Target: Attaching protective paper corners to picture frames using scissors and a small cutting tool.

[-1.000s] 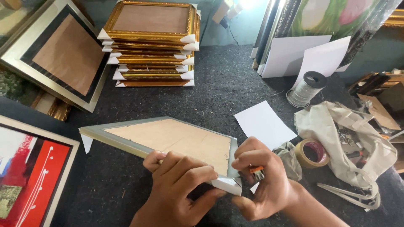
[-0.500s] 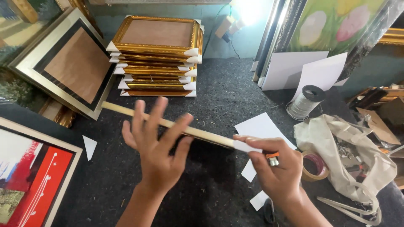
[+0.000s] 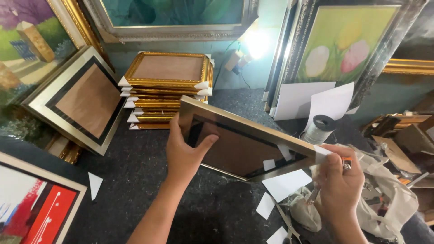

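I hold a silver picture frame [image 3: 253, 135] with a black inner border and brown backing, tilted up above the dark table. My left hand [image 3: 184, 151] grips its left edge, thumb across the glass side. My right hand [image 3: 338, 180] pinches the frame's right corner, where a white paper corner protector sits, and also holds a small orange-tipped tool. White paper pieces [image 3: 285, 184] lie on the table under the frame.
A stack of gold frames [image 3: 165, 88] with white corner protectors stands at the back. A silver frame [image 3: 77, 101] leans at left, a red picture [image 3: 40, 208] lies near left. A tape roll [image 3: 318, 129], scissors [image 3: 287, 223] and a cloth bag [image 3: 384, 199] sit right.
The frame was lifted off the table, turned edge-on, and is now tilted with its front face toward me. My left hand shifted from flat on top to gripping the left edge.
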